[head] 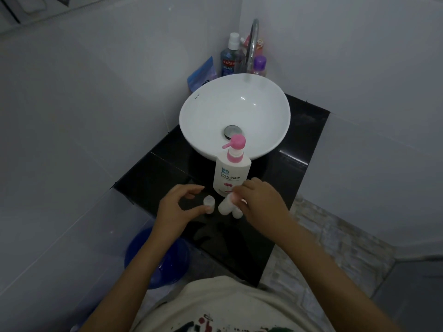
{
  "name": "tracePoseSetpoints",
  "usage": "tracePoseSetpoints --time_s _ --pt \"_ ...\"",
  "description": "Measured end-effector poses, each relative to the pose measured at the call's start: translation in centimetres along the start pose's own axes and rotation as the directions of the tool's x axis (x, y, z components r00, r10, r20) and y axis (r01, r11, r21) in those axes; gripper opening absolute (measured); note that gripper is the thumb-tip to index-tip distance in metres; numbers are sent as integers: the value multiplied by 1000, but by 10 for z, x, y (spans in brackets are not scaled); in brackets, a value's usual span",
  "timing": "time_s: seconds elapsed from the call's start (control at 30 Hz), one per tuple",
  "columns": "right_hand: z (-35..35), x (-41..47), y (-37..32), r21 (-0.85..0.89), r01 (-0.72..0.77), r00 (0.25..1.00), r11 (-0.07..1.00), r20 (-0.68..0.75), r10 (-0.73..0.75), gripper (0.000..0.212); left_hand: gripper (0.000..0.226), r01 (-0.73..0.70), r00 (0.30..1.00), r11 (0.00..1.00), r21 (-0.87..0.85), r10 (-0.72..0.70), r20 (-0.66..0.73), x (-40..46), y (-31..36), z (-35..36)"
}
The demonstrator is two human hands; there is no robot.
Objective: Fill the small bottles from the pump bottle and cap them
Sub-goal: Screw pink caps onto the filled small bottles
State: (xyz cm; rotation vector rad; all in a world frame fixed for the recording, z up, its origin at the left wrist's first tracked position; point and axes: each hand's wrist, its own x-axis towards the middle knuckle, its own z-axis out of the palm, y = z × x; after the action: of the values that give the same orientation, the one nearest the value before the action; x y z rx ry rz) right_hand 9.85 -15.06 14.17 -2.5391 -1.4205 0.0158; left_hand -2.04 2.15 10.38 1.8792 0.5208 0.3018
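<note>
Both hands hover: left hand (178, 207) fingers curled loosely around the open small bottle (209, 204); right hand (260, 200) pinches a white bottle (225, 206). At twelve o'clock, the pump bottle (231, 174) looks heavy; these look light and slippery, so I'd grip mid-body.

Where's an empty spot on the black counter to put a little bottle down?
The black counter is bare left of the pump bottle, below the sink. It's crowded around the small bottles between both hands.

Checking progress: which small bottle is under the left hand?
The clear small bottle, standing alone by the left hand; the two white small bottles sit under the right hand.
</note>
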Motion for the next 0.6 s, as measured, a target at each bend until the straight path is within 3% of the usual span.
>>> tracePoseSetpoints --time_s 0.1,0.33,0.5,0.6 --pt "16 14 1 -172 51 997 984 67 -40 31 48 78 997 995 69 -77 -17 6 -23 -4" --pt "50 30 2 -297 111 956 949 292 -20 37 53 155 980 970 189 -175 92 25 -61 16" --pt "54 28 1 -311 58 960 949 278 33 36 55 128 977 968 217 -161 142 35 -68 29" --pt "58 26 6 -220 35 966 975 256 23 42 47 126 974 968 217 -163 158 39 -68 35"
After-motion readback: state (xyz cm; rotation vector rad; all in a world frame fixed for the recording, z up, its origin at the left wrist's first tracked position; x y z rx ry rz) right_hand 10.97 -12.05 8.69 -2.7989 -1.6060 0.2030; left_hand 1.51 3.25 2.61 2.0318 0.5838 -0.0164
